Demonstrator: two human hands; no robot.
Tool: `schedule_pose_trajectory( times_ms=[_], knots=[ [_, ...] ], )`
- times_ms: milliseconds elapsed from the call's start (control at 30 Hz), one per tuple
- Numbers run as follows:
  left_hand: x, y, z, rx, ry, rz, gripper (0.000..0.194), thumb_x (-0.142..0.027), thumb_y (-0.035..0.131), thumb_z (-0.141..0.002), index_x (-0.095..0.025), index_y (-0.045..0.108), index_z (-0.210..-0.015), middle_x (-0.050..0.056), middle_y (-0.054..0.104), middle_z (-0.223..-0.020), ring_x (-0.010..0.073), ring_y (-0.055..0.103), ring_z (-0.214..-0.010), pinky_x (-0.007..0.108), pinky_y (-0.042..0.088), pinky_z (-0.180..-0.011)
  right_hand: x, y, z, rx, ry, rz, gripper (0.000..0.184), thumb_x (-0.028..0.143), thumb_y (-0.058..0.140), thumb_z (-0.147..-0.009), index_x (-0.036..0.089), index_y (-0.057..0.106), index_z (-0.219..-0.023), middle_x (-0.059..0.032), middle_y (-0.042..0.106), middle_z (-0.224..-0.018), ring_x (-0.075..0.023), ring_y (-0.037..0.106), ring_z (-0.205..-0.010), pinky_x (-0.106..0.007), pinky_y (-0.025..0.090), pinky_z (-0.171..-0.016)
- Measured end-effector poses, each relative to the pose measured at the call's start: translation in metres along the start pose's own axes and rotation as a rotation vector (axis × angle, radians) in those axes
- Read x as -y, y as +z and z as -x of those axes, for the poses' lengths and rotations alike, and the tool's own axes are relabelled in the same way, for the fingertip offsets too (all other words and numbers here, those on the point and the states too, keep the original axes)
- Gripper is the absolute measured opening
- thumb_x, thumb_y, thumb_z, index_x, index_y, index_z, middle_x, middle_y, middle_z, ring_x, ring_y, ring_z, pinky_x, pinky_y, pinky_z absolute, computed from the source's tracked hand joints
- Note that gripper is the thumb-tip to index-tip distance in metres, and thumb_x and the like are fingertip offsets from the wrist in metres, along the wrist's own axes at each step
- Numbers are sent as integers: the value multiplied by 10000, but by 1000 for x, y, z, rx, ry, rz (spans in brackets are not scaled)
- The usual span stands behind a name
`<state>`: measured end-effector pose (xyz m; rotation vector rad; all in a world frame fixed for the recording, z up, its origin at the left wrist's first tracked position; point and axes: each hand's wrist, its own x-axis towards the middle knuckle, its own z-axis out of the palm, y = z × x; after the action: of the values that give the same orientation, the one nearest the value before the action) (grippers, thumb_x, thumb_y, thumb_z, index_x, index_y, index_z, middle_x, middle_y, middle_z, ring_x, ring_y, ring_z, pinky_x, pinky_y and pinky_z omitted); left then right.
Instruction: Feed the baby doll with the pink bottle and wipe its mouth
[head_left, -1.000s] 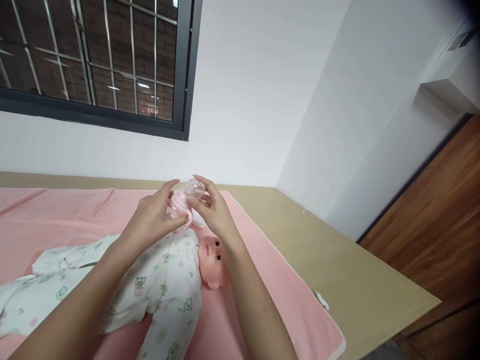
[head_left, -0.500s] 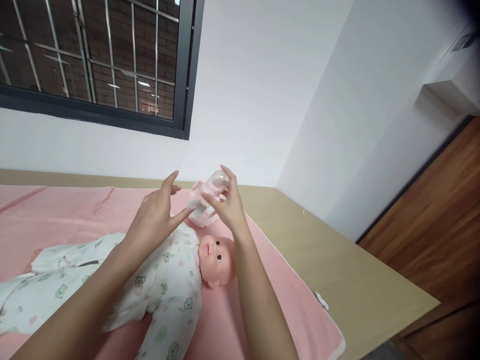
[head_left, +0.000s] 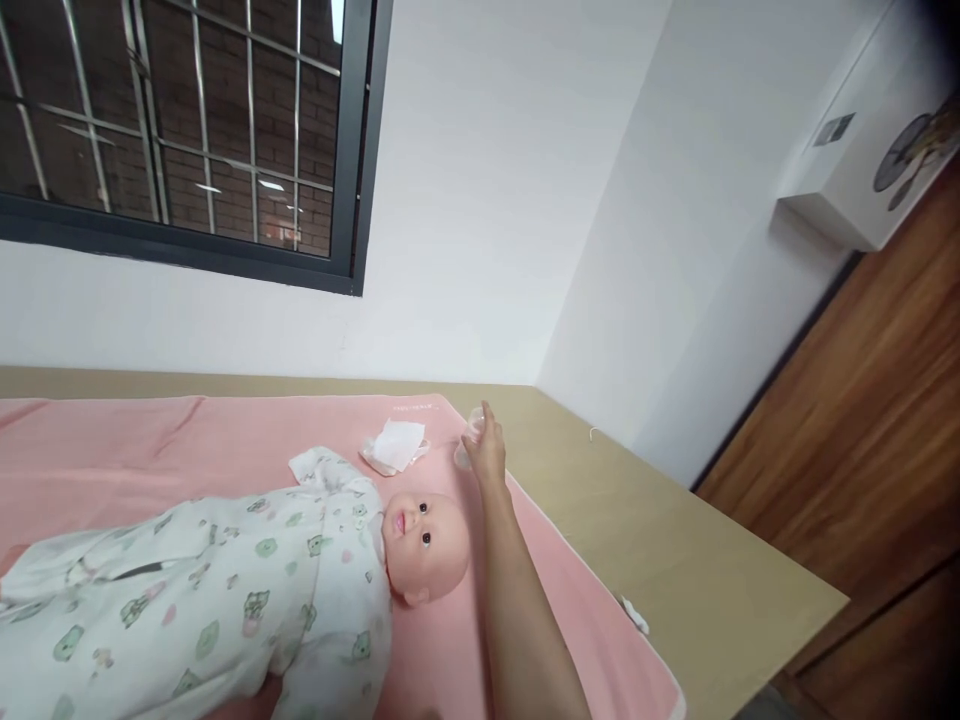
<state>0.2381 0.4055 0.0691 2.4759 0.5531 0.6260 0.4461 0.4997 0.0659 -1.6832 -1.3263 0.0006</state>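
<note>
A baby doll [head_left: 420,535] in a white romper with green bear prints lies on its back on a pink mat [head_left: 135,450], head toward the right. My right hand [head_left: 487,452] reaches out past the doll's head to the mat's far right edge, its fingers closed round a small clear and pink baby bottle [head_left: 469,438] that is mostly hidden by the hand. A crumpled white tissue [head_left: 395,445] lies on the mat just left of that hand. My left hand is out of view.
The mat covers a beige table [head_left: 675,550] set against a white wall under a dark barred window [head_left: 180,130]. A small white scrap [head_left: 634,612] lies at the mat's right edge. Wooden panelling [head_left: 862,420] stands at the right.
Both hands held the bottle above the doll's chest. The left hand let go and left the view; the right hand carried the bottle right and away to the mat's edge, uncovering the tissue.
</note>
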Motion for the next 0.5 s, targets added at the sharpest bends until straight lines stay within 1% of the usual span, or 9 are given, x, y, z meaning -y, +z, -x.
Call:
schedule_pose_trajectory(
  times_ms=[33, 67, 133, 233, 300, 367, 433, 500],
  knots=[
    [11, 8, -8, 119, -35, 111, 410, -529, 353, -858, -339, 698, -971, 45, 704, -679, 249, 645, -586, 391, 479, -452, -1, 2, 1, 5, 0, 7, 760, 195, 526, -768, 258, 274, -1483, -87, 525, -1131, -220, 566, -1053, -315, 453, -929],
    [20, 15, -14, 198, -60, 184, 438, -548, 338, -854, -330, 694, -987, 50, 705, -684, 256, 649, -604, 394, 478, -456, -2, 4, 1, 5, -3, 8, 771, 194, 520, -769, 257, 256, -1491, -88, 530, -1138, -219, 568, -1061, -314, 451, -937],
    [36, 28, -20, 259, -76, 217, 502, -579, 310, -853, -298, 695, -1011, 70, 708, -700, 269, 655, -631, 406, 480, -467, 0, 5, 2, 4, 0, -2, 807, 196, 515, -769, 254, 202, -1510, -92, 544, -1171, -224, 572, -1086, -321, 452, -948],
    [49, 39, -23, 274, -49, 173, 550, -609, 309, -836, -272, 700, -1025, 95, 703, -705, 286, 660, -663, 419, 492, -484, 2, 7, 4, -3, 51, -23, 858, 230, 525, -768, 247, 123, -1527, -101, 546, -1277, -249, 554, -1167, -342, 453, -968],
    [53, 42, -27, 288, -9, 130, 535, -638, 352, -797, -301, 703, -1018, 87, 686, -668, 290, 657, -653, 422, 498, -482, -2, 10, 8, -6, 104, -55, 891, 287, 537, -775, 255, 66, -1530, -101, 519, -1356, -263, 524, -1230, -356, 450, -982],
    [55, 42, -34, 293, 44, 70, 490, -675, 409, -744, -384, 695, -1014, 63, 666, -638, 290, 653, -631, 426, 494, -472, -10, 16, 12, -7, 124, -133, 929, 372, 537, -795, 256, -22, -1527, -100, 466, -1427, -255, 491, -1280, -361, 443, -999],
    [57, 42, -40, 282, 106, -3, 433, -696, 461, -705, -481, 670, -1017, 38, 658, -641, 289, 652, -625, 433, 488, -469, -21, 23, 15, -20, 106, -239, 923, 475, 476, -838, 214, -90, -1518, -123, 385, -1488, -231, 455, -1322, -353, 432, -1019],
    [59, 42, -42, 251, 165, -86, 392, -690, 484, -713, -531, 648, -1031, 22, 659, -658, 282, 655, -639, 437, 495, -484, -33, 29, 14, -72, 112, -323, 846, 534, 351, -889, 145, -67, -1513, -163, 324, -1512, -210, 430, -1344, -330, 416, -1035]
  ],
)
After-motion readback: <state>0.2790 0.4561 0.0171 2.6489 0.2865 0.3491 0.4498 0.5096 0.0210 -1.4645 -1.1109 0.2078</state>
